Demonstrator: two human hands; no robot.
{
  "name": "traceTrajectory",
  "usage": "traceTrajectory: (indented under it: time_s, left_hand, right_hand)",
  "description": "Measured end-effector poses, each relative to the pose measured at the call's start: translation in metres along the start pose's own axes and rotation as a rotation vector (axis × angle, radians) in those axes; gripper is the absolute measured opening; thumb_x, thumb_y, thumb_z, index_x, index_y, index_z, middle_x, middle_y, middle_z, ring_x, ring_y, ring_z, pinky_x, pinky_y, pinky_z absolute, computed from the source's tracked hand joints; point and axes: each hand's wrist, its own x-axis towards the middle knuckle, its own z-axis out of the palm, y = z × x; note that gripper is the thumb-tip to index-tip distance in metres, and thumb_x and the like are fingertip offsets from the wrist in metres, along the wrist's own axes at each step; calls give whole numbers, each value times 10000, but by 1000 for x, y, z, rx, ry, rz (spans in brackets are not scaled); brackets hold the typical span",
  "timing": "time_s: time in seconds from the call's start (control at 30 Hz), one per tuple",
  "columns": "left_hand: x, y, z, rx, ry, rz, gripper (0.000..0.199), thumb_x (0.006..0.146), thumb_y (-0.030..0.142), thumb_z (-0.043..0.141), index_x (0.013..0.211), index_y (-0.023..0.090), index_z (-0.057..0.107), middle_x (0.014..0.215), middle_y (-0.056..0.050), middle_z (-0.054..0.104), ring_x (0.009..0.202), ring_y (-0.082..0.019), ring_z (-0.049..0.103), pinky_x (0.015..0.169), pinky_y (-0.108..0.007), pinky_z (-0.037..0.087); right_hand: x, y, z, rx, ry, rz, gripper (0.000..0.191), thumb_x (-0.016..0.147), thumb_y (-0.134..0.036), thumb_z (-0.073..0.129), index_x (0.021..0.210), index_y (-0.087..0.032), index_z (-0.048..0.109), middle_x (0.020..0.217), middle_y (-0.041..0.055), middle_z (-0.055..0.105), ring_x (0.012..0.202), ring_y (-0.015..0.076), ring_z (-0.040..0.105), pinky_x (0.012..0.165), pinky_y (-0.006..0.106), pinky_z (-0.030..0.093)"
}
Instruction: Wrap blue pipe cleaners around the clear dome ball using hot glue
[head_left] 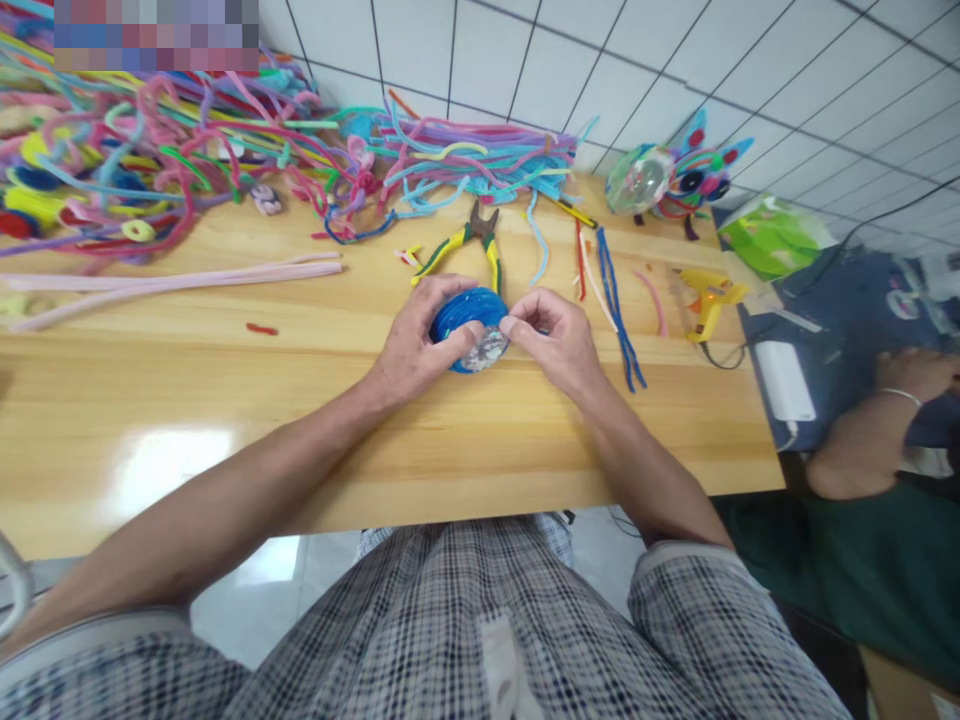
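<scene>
A round blue piece (469, 305), seemingly wrapped in blue strands, has a pale silvery patch (487, 350) on the side facing me. My left hand (427, 335) grips it from the left, with the thumb lying across its front. At its right edge, my right hand (551, 330) has thumb and forefinger pinched together against the rim; whatever is between those fingertips is too small to make out. Just beyond the piece lie pliers (480, 235) with yellow and green handles, jaws pointing away. Blue pipe cleaners (619, 310) lie to the right of my right hand.
Heaps of coloured pipe cleaners (480, 150) line the back of the wooden table (337, 420). A yellow glue gun (709, 300) and a colourful animal figure (682, 180) stand at the right. A co-worker's arm (870, 430) rests beyond the table's right edge.
</scene>
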Motion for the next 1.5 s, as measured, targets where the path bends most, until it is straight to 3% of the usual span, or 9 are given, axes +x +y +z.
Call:
traceTrajectory:
  time_s: [0.3, 0.5, 0.63, 0.83, 1.1, 1.27, 1.5]
  left_hand:
    - [2, 3, -2, -86, -69, -43, 533, 1058, 680, 686, 1399, 271, 687, 1452, -114, 733, 1384, -320, 695, 1249, -534, 562]
    - [9, 17, -6, -74, -97, -151, 508, 984, 590, 772, 1304, 212, 660, 1293, -84, 779, 1175, -270, 764, 1044, -419, 644]
    - [9, 17, -5, -47, -58, -157, 467, 961, 554, 773, 1247, 210, 638, 1271, -90, 768, 1123, -266, 764, 990, -425, 648]
    - [4, 7, 0, -59, 48, -176, 437, 991, 547, 759, 1288, 248, 642, 1275, -96, 758, 1155, -282, 746, 1056, -495, 641]
    - [1, -1, 1, -29, 21, -80, 506, 1042, 623, 722, 1421, 289, 691, 1446, -105, 752, 1379, -325, 704, 1252, -572, 557]
    - [3, 0, 0, -6, 1, -37, 452, 1050, 603, 717, 1393, 309, 713, 1420, -90, 764, 1360, -318, 708, 1238, -554, 568]
    - [9, 14, -7, -38, -83, -134, 447, 995, 483, 734, 1358, 228, 678, 1373, -110, 778, 1275, -318, 756, 1170, -520, 616]
  right_hand:
    - [0, 1, 0, 2, 20, -10, 216, 824, -417, 756, 757, -249, 636, 676, -48, 632, 611, 126, 518, 617, 310, 434]
    - [-3, -1, 4, 6, 2, -30, 213, 838, -411, 761, 768, -249, 641, 679, -49, 652, 616, 127, 541, 617, 303, 447]
    - [-4, -3, 5, 11, -12, -20, 206, 853, -408, 775, 797, -247, 658, 715, -40, 689, 653, 137, 582, 652, 309, 479]
    - [0, 3, 1, 33, 11, 14, 211, 845, -418, 788, 808, -248, 668, 728, -40, 690, 670, 143, 594, 691, 323, 493]
    - [1, 8, 2, 112, -2, 70, 258, 814, -451, 807, 782, -250, 649, 706, -42, 664, 650, 140, 576, 646, 314, 471]
    - [0, 6, 1, 77, 6, 92, 283, 812, -468, 817, 771, -250, 641, 701, -42, 653, 655, 135, 553, 639, 306, 455]
    - [0, 5, 3, 75, -1, 83, 276, 812, -460, 811, 775, -252, 634, 709, -43, 650, 660, 133, 555, 649, 307, 467]
